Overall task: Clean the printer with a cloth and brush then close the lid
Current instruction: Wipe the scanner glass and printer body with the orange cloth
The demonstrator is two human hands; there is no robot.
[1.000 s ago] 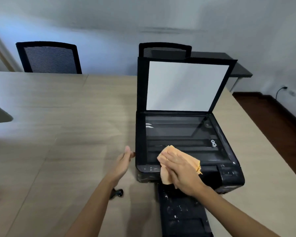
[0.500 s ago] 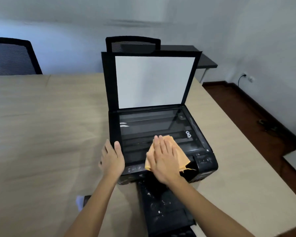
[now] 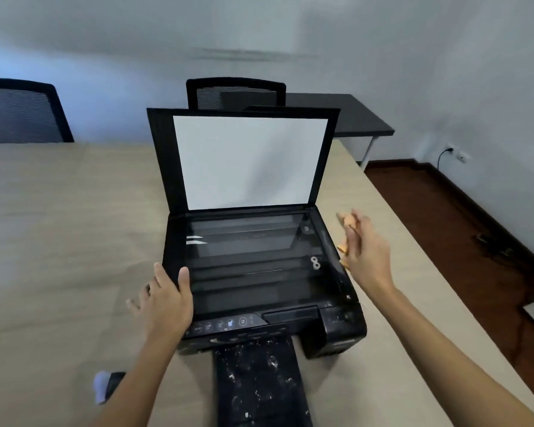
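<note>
A black printer (image 3: 336, 328) sits on the pale wooden table (image 3: 59, 241). Its lid (image 3: 247, 161) stands upright, white inside, and the scanner glass (image 3: 250, 260) is bare. My left hand (image 3: 164, 300) rests on the printer's front left corner, thumb on the glass edge. My right hand (image 3: 364, 251) is raised just right of the printer, blurred, with the orange cloth (image 3: 347, 223) bunched in its fingers. The dusty, speckled output tray (image 3: 259, 383) sticks out toward me. A brush (image 3: 107, 385) with a dark handle and pale bristles lies on the table by my left forearm.
Two black mesh chairs (image 3: 235, 94) (image 3: 22, 112) stand behind the table. A small dark side table (image 3: 346, 115) is at the back right. Dark wooden floor (image 3: 444, 226) runs along the table's right edge, with a wall socket (image 3: 453, 151).
My right hand has lifted the cloth off the glass and swung to the right of the printer. My left hand has settled on the printer's front left corner. The camera moved closer.
</note>
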